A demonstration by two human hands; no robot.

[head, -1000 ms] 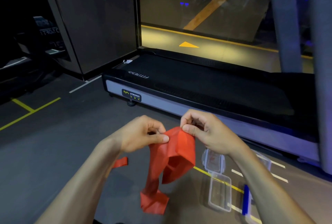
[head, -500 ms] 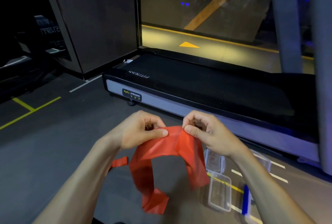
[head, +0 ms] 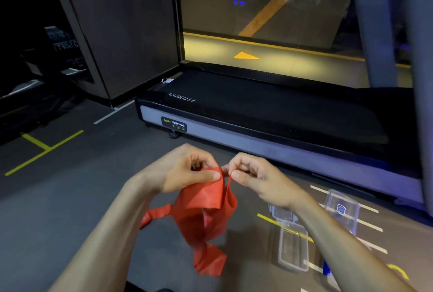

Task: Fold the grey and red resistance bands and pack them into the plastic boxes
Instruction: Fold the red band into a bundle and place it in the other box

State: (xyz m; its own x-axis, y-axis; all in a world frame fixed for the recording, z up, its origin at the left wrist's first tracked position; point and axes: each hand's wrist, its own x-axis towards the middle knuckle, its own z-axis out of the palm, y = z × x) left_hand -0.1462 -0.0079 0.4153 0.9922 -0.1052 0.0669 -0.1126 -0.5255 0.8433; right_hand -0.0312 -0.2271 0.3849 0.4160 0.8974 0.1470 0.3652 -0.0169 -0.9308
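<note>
The red resistance band [head: 203,212] hangs in folds above the dark floor, its lower end trailing down. My left hand [head: 187,169] pinches its top edge between thumb and fingers. Close beside it, my right hand [head: 253,176] pinches another part of the same top edge. An open clear plastic box [head: 293,247] lies on the floor under my right forearm. A second clear box with a small label [head: 342,209] lies further right. No grey band shows.
A black treadmill [head: 269,113] with a grey side rail lies across the floor just beyond my hands. A blue object [head: 326,268] lies by the open box. Yellow and white lines mark the floor. A dark wall panel stands at the left.
My two hands have come closer together, bringing the pinched parts of the red band's top edge almost side by side. The band now hangs in a narrower bunch.
</note>
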